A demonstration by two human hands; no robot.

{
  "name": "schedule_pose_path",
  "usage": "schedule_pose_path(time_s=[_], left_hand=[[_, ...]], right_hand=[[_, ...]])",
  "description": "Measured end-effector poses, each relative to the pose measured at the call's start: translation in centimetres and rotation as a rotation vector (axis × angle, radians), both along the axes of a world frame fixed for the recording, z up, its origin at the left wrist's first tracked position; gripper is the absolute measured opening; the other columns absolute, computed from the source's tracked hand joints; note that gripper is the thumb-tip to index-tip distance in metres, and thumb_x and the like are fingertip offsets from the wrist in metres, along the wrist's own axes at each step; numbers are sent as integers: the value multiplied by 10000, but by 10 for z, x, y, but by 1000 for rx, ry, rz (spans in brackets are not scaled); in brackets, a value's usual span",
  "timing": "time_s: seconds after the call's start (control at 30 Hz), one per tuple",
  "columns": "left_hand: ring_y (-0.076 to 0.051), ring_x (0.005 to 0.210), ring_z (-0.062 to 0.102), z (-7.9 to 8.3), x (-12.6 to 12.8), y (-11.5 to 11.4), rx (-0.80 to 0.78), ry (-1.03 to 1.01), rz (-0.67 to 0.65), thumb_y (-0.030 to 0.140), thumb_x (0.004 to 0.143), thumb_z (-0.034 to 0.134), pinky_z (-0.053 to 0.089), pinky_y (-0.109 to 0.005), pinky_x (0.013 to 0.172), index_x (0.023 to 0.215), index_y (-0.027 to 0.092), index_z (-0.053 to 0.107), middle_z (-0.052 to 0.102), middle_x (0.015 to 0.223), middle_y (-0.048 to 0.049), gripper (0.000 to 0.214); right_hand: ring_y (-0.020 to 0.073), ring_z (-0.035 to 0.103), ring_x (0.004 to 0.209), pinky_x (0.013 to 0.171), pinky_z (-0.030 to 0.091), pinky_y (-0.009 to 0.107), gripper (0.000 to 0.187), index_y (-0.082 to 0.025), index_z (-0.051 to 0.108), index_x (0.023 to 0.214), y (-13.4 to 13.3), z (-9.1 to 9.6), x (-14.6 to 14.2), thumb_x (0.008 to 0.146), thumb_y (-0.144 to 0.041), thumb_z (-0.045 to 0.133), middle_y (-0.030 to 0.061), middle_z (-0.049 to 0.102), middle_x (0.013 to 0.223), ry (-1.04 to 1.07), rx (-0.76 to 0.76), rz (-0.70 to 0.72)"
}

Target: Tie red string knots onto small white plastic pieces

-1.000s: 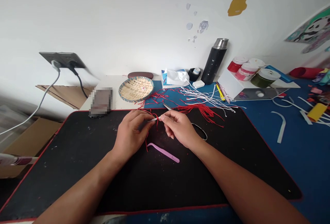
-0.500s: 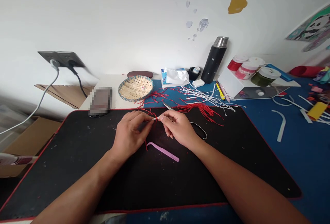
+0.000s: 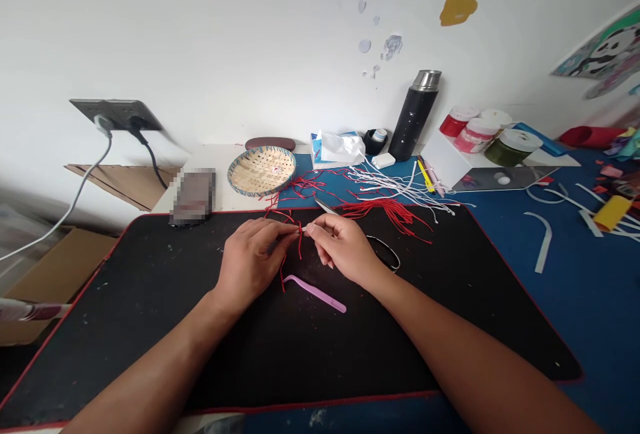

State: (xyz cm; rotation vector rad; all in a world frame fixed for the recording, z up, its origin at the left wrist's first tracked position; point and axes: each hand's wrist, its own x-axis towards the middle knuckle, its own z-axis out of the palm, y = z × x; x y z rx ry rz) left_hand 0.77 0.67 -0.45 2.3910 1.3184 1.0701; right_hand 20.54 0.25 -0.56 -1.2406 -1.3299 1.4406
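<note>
My left hand (image 3: 253, 251) is closed in a pinch on a thin white cord, with a red cord (image 3: 300, 244) wrapped across it and its end hanging down. Facing it, my right hand (image 3: 343, 244) pinches the short white piece (image 3: 304, 229) from the other side, fingertips nearly meeting the left ones. Another red strand (image 3: 283, 277) hangs below my left hand. Purple bent-tip tweezers (image 3: 317, 294) lie on the black mat (image 3: 280, 361) just below both hands. A metal blade (image 3: 326, 206) and a black-and-white loop (image 3: 387, 251) show on either side of my right hand, partly hidden by it.
Red cords (image 3: 387, 211) and white cords (image 3: 405, 187) lie spread behind my hands. Farther back are a woven basket (image 3: 263, 171), a tissue box (image 3: 337, 149), a black flask (image 3: 415, 114) and paint jars (image 3: 510, 147). Paper strips (image 3: 544, 241) lie at right, a blurred-out object (image 3: 194, 197) at left.
The red cord's end now hangs lower in front of the white piece, between the fingertips. Both hands keep their pinch and have barely moved; the view has shifted slightly.
</note>
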Motion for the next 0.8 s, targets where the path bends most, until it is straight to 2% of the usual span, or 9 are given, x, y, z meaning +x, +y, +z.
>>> schedule_pose_path(time_s=[0.13,0.3,0.47,0.67,0.8], left_hand=[[-240,838,731,0,2,-3,-65,-69,24,335,973,678,528,-357,819,944,259,791,812,887,-34,139],[-228,851,724,4,4,-3,-280,-208,23,375,948,713,532,-326,794,915,247,768,799,922,-34,143],[-268,1099,694,10,-2,4,-466,-403,-31,470,993,640,514,-361,969,1187,239,750,761,1203,-86,322],[-273,1058,715,9,-3,6,-606,-248,-142,489,995,630,511,-360,960,1141,227,788,794,1153,-77,339],[-261,1042,719,9,-5,6,-690,-252,-192,487,980,650,521,-342,938,1184,226,768,797,1141,-65,351]], right_hand=[[91,460,401,428,367,216,252,-200,621,839,0,-1,0,948,-427,615,-69,531,508,-2,11,13],[92,457,401,414,358,212,257,-206,602,824,0,-1,1,953,-427,613,-72,522,507,1,19,17],[94,477,426,427,367,208,250,-201,609,836,1,-1,3,968,-413,608,-67,532,524,-17,21,70],[92,539,494,480,397,201,247,-197,621,851,0,-7,5,997,-394,591,-49,579,601,-87,68,145],[91,541,495,488,406,205,251,-194,623,859,0,-8,5,1008,-392,581,-48,582,607,-94,75,145]])
